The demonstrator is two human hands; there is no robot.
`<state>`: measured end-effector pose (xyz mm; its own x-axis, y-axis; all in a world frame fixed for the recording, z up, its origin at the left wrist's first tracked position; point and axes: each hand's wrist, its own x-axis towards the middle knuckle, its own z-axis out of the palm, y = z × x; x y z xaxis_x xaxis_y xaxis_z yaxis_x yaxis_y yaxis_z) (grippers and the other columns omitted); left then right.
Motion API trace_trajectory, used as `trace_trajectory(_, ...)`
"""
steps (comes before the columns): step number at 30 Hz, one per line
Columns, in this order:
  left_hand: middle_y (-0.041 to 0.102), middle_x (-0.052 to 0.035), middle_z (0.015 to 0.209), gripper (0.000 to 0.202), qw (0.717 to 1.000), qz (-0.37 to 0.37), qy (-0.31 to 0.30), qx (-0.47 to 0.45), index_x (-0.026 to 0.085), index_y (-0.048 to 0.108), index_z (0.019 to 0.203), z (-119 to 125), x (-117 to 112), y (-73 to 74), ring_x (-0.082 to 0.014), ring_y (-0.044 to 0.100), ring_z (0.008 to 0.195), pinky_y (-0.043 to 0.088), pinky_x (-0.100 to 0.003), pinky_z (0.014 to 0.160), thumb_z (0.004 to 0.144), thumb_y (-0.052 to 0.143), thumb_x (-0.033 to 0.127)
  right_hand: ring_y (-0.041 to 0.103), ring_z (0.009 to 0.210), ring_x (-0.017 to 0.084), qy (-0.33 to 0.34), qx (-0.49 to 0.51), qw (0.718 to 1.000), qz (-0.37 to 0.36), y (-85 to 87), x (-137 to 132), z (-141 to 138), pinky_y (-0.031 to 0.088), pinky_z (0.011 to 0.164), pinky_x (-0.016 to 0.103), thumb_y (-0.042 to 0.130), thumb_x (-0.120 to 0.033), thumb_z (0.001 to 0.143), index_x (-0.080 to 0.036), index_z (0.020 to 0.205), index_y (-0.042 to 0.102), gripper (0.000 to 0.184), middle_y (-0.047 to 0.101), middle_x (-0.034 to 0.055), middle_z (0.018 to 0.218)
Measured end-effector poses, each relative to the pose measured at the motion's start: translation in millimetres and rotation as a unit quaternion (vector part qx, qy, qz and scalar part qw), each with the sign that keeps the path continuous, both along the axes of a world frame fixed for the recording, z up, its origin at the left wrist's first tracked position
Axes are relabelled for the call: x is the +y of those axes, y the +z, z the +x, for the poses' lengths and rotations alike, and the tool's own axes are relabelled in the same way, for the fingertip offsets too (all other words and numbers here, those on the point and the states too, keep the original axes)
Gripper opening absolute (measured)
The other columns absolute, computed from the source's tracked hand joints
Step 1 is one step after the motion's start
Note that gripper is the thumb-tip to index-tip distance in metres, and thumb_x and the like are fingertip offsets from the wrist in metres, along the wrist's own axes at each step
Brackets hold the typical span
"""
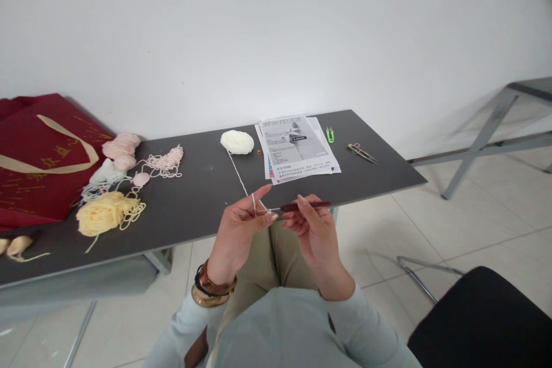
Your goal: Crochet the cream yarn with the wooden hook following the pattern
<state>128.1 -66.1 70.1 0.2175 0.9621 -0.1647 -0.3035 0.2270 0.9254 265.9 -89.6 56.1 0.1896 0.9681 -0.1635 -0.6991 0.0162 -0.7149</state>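
Against the wall, a dark table (190, 198), cut off by the view at its left end. On that side, toward the back edge, a red bag (34, 201). Along the back edge nearer the right end, printed sheets (297, 149). Just off the front edge, above the lap, the left hand (235, 236), closed in a pinch, and the right hand (314, 230), grasping a dark red hook (308, 205). Beside the bag, yellow yarn (101, 215); near the back edge, left of the sheets, a white yarn ball (237, 142), full-looking. Smallest, between left thumb and fingers, a tiny bit of white stitches (269, 211), at the hook's tip. By all appearances, barely begun: a few loops done, nearly all the white yarn left.
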Motion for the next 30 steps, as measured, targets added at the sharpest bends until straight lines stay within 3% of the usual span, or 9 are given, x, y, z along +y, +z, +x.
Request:
trace_trajectory(7, 0.063, 0.0025, 0.065, 0.045, 0.995, 0.023, 0.093, 0.022, 0.022, 0.072, 0.104, 6.7, -4.4, -3.7, -0.01, 0.058, 0.066, 0.047, -0.025, 0.072, 0.06, 0.08, 0.015, 0.066, 0.048, 0.011, -0.023, -0.049, 0.998, 0.02, 1.4, 3.4, -2.1, 0.056, 0.049, 0.02, 0.068, -0.033, 0.079, -0.018, 0.074, 0.057, 0.019, 0.071, 0.0004, 0.061)
trace_trajectory(11, 0.065, 0.0014, 0.064, 0.04, 0.989, 0.046, 0.134, 0.043, 0.021, 0.074, 0.099, 11.1, -4.2, -4.8, -0.0121, 0.06, 0.068, 0.047, -0.028, 0.076, 0.06, 0.08, 0.014, 0.068, 0.055, 0.014, -0.076, -0.19, 0.976, 0.069, -1.5, -2.7, -4.5, 0.058, 0.052, 0.025, 0.063, -0.029, 0.083, -0.02, 0.08, 0.061, 0.009, 0.072, -0.0001, 0.067)
trace_trajectory(14, 0.064, 0.0034, 0.064, 0.05, 0.99, 0.019, 0.142, 0.001, 0.022, 0.07, 0.109, 14.6, -3.2, -6.9, -0.0098, 0.059, 0.064, 0.047, -0.025, 0.072, 0.061, 0.079, 0.015, 0.071, 0.071, 0.018, -0.15, -0.391, 0.89, 0.177, -9.3, -11.8, -3.3, 0.059, 0.067, 0.031, 0.062, -0.017, 0.082, -0.023, 0.087, 0.068, 0.01, 0.074, 0.0035, 0.08)
trace_trajectory(16, 0.063, 0.0046, 0.063, 0.054, 0.991, -0.014, 0.127, -0.035, 0.022, 0.067, 0.114, 15.3, -2.4, -5.8, -0.0075, 0.058, 0.061, 0.046, -0.022, 0.068, 0.062, 0.078, 0.014, 0.07, 0.082, 0.02, -0.126, -0.486, 0.816, 0.287, -16.1, -17.3, 1.1, 0.059, 0.073, 0.036, 0.062, -0.01, 0.079, -0.027, 0.1, 0.069, 0.028, 0.074, 0.006, 0.094)
trace_trajectory(18, 0.063, 0.0045, 0.064, 0.054, 0.991, -0.057, 0.1, -0.068, 0.021, 0.066, 0.115, 14.1, -1.5, -1.6, -0.0059, 0.057, 0.06, 0.044, -0.019, 0.064, 0.063, 0.077, 0.014, 0.069, 0.091, 0.023, -0.094, -0.517, 0.78, 0.339, -22.6, -20.5, 6.1, 0.058, 0.078, 0.039, 0.063, -0.008, 0.076, -0.031, 0.112, 0.067, 0.042, 0.073, 0.0074, 0.102)
trace_trajectory(20, 0.063, 0.0036, 0.064, 0.051, 0.99, -0.086, 0.073, -0.087, 0.018, 0.068, 0.112, 11.2, -0.5, 5.1, -0.0057, 0.056, 0.059, 0.043, -0.019, 0.063, 0.062, 0.078, 0.013, 0.068, 0.095, 0.025, -0.084, -0.491, 0.794, 0.349, -27.3, -21.2, 8.0, 0.057, 0.08, 0.041, 0.063, -0.008, 0.076, -0.033, 0.114, 0.066, 0.045, 0.072, 0.0072, 0.107)
trace_trajectory(25, 0.064, 0.0028, 0.064, 0.053, 0.998, -0.044, 0.031, -0.046, 0.017, 0.069, 0.112, 3.1, 1.2, 21.0, -0.0066, 0.057, 0.062, 0.044, -0.02, 0.067, 0.06, 0.08, 0.011, 0.071, 0.078, 0.018, -0.107, -0.175, 0.964, 0.171, -28.0, -15.4, -6.1, 0.06, 0.065, 0.031, 0.062, -0.022, 0.084, -0.032, 0.093, 0.072, 0.017, 0.074, 0.0011, 0.089)
trace_trajectory(27, 0.065, 0.0021, 0.066, 0.053, 0.999, -0.034, 0.014, -0.02, 0.019, 0.068, 0.113, 1.5, 0.6, 23.9, -0.0074, 0.057, 0.063, 0.044, -0.021, 0.068, 0.062, 0.08, 0.014, 0.07, 0.071, 0.016, -0.053, -0.05, 0.991, 0.115, -23.7, -12.3, -10.9, 0.06, 0.058, 0.025, 0.066, -0.029, 0.081, -0.027, 0.089, 0.072, 0.01, 0.073, 0.0005, 0.081)
trace_trajectory(30, 0.064, 0.0026, 0.066, 0.052, 1.0, -0.021, 0.007, 0.005, 0.021, 0.068, 0.114, 1.2, -2.1, 25.6, -0.0072, 0.055, 0.063, 0.043, -0.021, 0.066, 0.064, 0.079, 0.017, 0.068, 0.063, 0.012, 0.013, 0.06, 0.996, 0.066, -15.2, -8.6, -9.9, 0.059, 0.054, 0.02, 0.07, -0.033, 0.078, -0.022, 0.086, 0.071, 0.014, 0.074, 0.0008, 0.074)
